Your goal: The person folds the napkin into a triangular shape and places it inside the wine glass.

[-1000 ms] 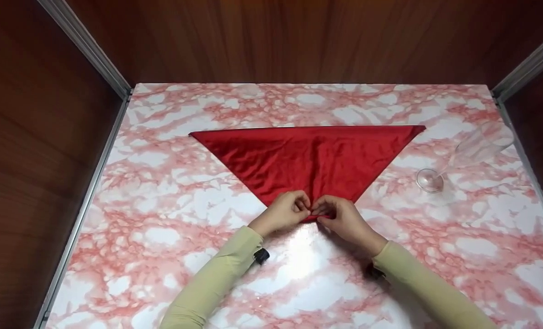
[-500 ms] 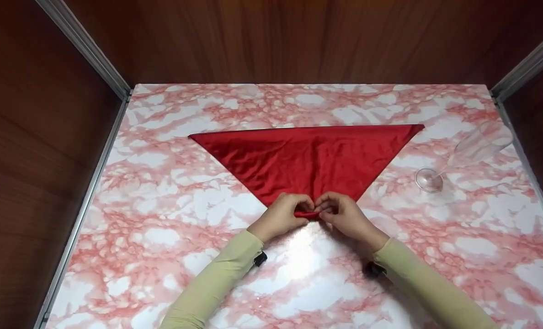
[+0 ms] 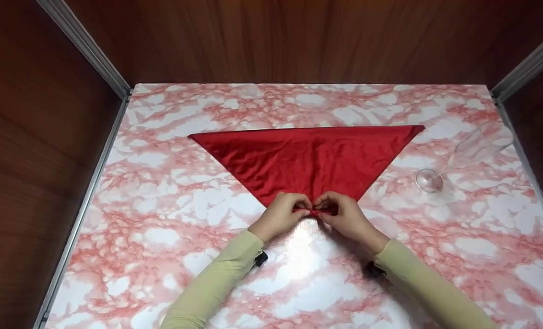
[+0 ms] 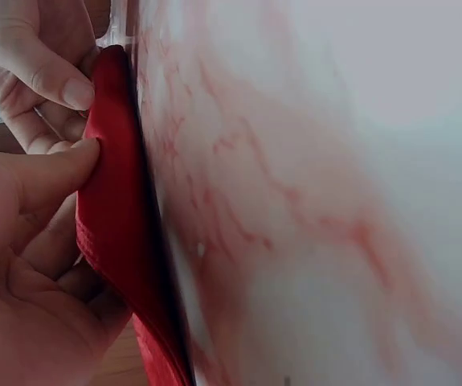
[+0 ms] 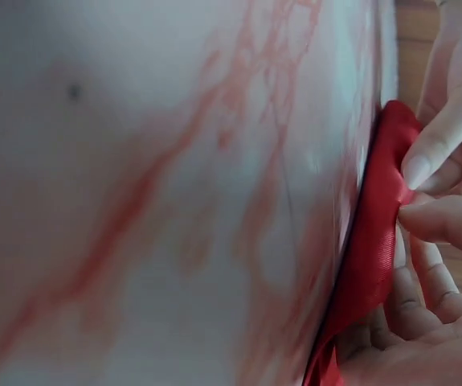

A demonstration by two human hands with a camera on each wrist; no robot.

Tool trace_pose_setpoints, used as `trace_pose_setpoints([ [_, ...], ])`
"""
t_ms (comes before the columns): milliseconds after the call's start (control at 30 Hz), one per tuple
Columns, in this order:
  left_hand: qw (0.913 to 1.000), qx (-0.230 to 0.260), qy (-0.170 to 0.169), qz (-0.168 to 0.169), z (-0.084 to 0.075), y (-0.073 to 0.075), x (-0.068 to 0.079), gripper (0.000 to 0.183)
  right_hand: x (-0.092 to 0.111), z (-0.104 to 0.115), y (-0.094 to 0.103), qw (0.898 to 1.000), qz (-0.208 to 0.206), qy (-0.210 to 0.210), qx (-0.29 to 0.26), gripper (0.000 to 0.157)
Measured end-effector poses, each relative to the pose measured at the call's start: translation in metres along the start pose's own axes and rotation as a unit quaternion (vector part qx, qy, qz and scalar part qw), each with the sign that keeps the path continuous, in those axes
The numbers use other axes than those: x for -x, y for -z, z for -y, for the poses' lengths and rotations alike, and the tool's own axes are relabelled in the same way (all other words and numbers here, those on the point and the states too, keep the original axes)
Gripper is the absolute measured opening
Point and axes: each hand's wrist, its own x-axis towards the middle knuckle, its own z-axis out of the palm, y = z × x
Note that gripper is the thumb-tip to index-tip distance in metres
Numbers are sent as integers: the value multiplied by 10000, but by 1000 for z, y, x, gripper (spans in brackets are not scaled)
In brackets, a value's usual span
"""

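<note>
A red satin-like cloth [image 3: 308,164] lies as a broad shape, its long straight edge at the back and its sides narrowing toward the person. At the narrow near edge the left hand [image 3: 283,214] pinches a small rolled fold between thumb and fingers. Close beside it, the right hand [image 3: 348,219] pinches the same fold, the fingertips of both hands almost meeting. In the left wrist view the folded cloth [image 4: 114,177] stands slightly raised at the table surface, thumbs pressing its near face. The right wrist view shows both thumbs on the fold [image 5: 375,233] too.
A clear stemmed glass [image 3: 479,146] lies tipped on its side at the right, its round foot [image 3: 429,180] toward the cloth. The red-and-white marbled table [image 3: 162,274] is bounded by brown wood-look panels [image 3: 299,41] at the back and sides.
The near edge of the cloth has been rolled slightly farther from the person. The fingers of both hands have shifted a little along the fold; the glass has not moved.
</note>
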Motion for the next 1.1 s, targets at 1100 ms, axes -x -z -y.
trace_pose_setpoints([
  [1100, 9987, -243, -440, -80, 0, 0, -6, 22, -16, -41, 2, 9985, -150, -435, 311, 16],
])
